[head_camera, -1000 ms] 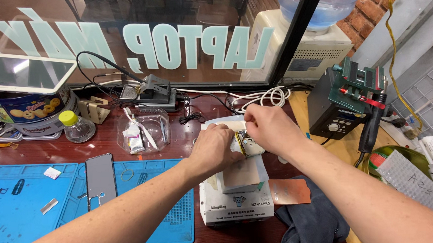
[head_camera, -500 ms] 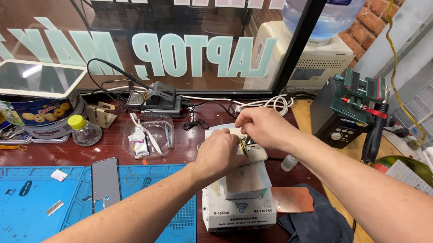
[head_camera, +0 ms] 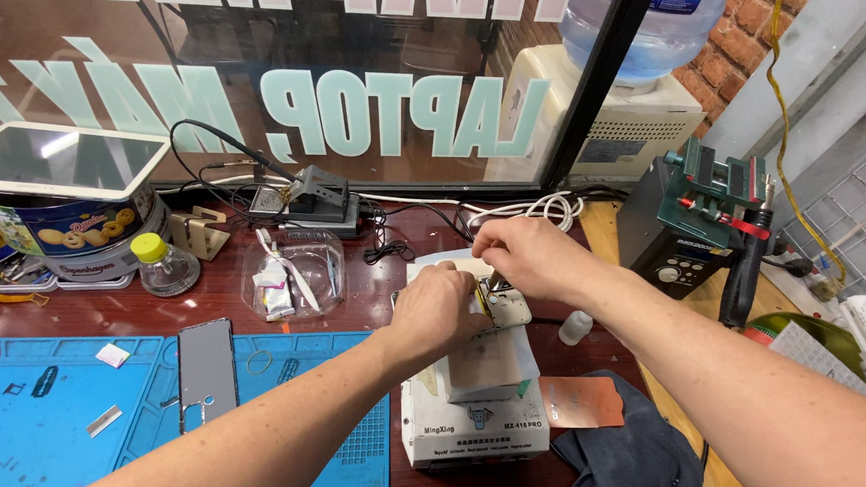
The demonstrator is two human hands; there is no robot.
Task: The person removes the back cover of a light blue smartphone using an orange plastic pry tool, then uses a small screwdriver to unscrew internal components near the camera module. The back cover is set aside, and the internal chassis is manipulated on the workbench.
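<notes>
White heating box (head_camera: 472, 426): both hands (head_camera: 436, 309) at far edge.

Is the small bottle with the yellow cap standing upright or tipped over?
Upright: the small bottle stands on the table, yellow cap on top.

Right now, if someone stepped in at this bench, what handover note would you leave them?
Left hand: resting on the small part atop the white box-shaped heating station, steadying it.
Right hand: pinching a thin tool, tip down on the same part; the part is mostly hidden by both hands.
Nearby: copper-coloured flat plate on the dark grey cloth; grey phone panel on the blue silicone work mat.
Done: part placed on the station. Left: the work on the part, under way.
</notes>
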